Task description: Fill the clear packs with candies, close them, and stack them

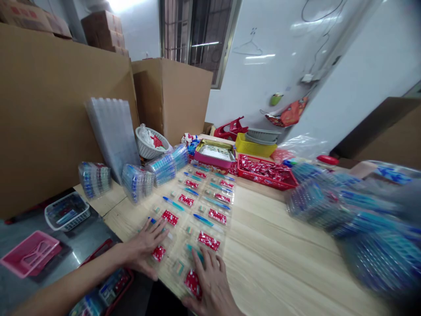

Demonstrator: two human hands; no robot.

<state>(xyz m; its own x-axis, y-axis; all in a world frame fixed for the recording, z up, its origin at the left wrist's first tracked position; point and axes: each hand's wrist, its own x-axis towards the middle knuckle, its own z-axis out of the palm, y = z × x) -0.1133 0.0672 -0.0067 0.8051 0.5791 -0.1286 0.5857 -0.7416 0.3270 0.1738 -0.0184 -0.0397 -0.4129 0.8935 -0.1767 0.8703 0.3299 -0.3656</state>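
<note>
Two rows of clear plastic trays run away from me on the wooden table [263, 228]. Each holds a blue pen [203, 220], a red patterned packet [208, 240] and small pieces. My left hand [146, 245] lies over the nearest tray of the left row, fingers spread, partly covering a pen and beside a red packet [158, 253]. Over the right edge of the nearest right-row tray rests my right hand [212, 281], fingers apart, touching near a red packet [193, 283]. Neither hand is wrapped round anything.
Stacks of filled trays stand at the left [138, 182] and, blurred, at the right [371, 237]. At the back are a pink tin [215, 161], a red basket [291, 181] of packets and a yellow basket [255, 147]. More baskets sit below the table's left edge.
</note>
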